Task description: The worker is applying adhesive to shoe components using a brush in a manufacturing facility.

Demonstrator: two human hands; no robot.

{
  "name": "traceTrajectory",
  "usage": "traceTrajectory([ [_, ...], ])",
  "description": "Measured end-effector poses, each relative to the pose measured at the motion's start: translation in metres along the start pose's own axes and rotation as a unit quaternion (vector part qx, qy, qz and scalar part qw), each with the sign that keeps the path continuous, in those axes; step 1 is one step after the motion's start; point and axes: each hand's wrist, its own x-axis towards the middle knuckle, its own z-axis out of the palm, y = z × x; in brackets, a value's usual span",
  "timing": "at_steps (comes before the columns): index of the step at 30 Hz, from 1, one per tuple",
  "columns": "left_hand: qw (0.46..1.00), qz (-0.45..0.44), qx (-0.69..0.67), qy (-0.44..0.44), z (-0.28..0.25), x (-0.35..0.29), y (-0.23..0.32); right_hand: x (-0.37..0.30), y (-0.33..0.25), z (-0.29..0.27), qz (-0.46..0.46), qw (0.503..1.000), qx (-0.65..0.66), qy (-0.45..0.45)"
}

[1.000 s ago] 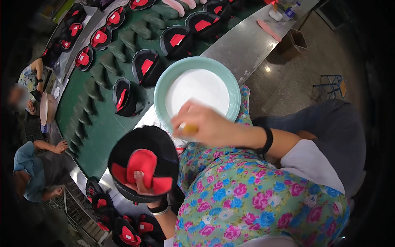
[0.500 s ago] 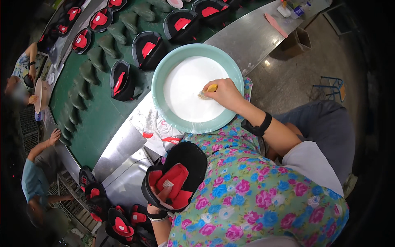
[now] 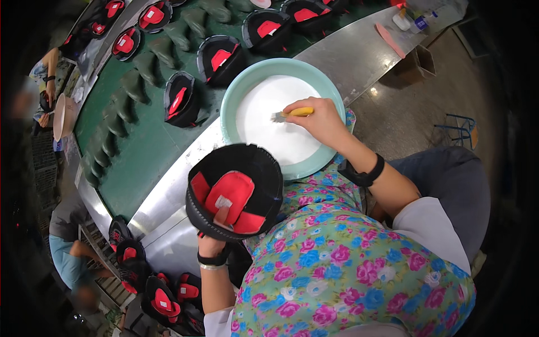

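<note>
A black shoe upper with red lining (image 3: 268, 168) is gripped in my left hand (image 3: 212, 245), its open side facing up. My left thumb reaches inside, against the red lining, while the other fingers are hidden beneath. A brush with a yellow handle (image 3: 302, 111) is pinched in my right hand (image 3: 325, 121). Its bristles point left over white liquid (image 3: 258, 121) in a round teal basin (image 3: 333, 95); whether they touch the liquid, I cannot tell. The upper overlaps the basin's lower left rim in the view.
Several shoe uppers (image 3: 181, 101) and dark green foot-shaped forms (image 3: 133, 87) stand on a green conveyor belt (image 3: 157, 151). More uppers (image 3: 163, 300) are heaped at lower left. Two people work across the belt. Bottles (image 3: 425, 21) and a pink strip (image 3: 389, 40) lie on the metal edge.
My left hand has raised the upper toward the basin and tipped it more open to view. My right hand has turned the brush, so its handle now lies sideways. The whole view has shifted slightly.
</note>
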Motion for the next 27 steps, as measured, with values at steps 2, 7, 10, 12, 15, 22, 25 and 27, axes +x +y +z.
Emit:
traceTrajectory([
  [2, 0.994, -0.039, -0.101, -0.011, 0.007, 0.013, 0.002, -0.003, -0.025, -0.008, -0.04, 0.988, 0.146, 0.0],
  [7, 0.996, -0.004, -0.047, -0.074, 0.025, 0.031, 0.014, -0.006, -0.068, -0.005, -0.146, 0.954, 0.252, -0.068],
  [10, 0.999, 0.002, -0.016, -0.046, 0.025, 0.034, 0.018, -0.004, -0.066, 0.0, -0.112, 0.967, 0.227, -0.041],
  [12, 0.999, 0.02, 0.024, -0.039, 0.022, 0.036, 0.017, -0.005, -0.056, 0.003, 0.005, 0.985, 0.172, -0.003],
  [15, 0.981, 0.048, -0.183, -0.042, 0.018, 0.038, 0.011, -0.015, -0.045, 0.01, 0.035, 0.991, 0.13, 0.018],
  [22, 0.979, 0.051, -0.195, 0.019, -0.002, 0.051, -0.004, -0.039, -0.069, 0.013, 0.073, 0.982, 0.153, -0.078],
  [25, 0.983, 0.101, -0.151, 0.031, -0.009, 0.053, -0.005, -0.048, -0.09, -0.001, 0.079, 0.967, 0.21, -0.124],
  [27, 0.986, 0.111, -0.113, 0.046, -0.009, 0.052, -0.001, -0.053, -0.098, -0.008, 0.025, 0.945, 0.273, -0.18],
])
